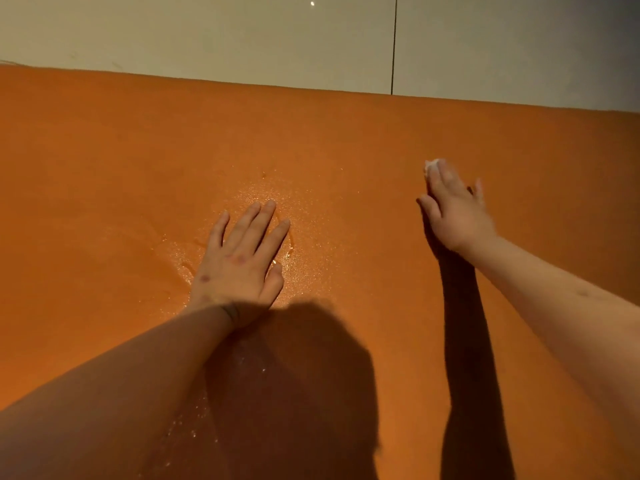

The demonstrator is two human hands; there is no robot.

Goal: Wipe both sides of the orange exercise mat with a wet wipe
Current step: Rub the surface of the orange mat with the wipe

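The orange exercise mat (104, 161) lies flat and fills most of the view. My left hand (242, 258) rests flat on it near the middle, fingers straight and spread, on a patch that glistens wet. My right hand (453, 206) lies further right and further away, fingers straight, pressing a white wet wipe (432, 165) onto the mat. Only a small bit of the wipe shows past the fingertips. The rest of it is hidden under the hand.
Pale floor tiles (242, 36) run beyond the mat's far edge, with a dark grout line (394, 46) between two of them. Dark shadows of my head and right arm fall across the near part of the mat. Water droplets shine near my left forearm.
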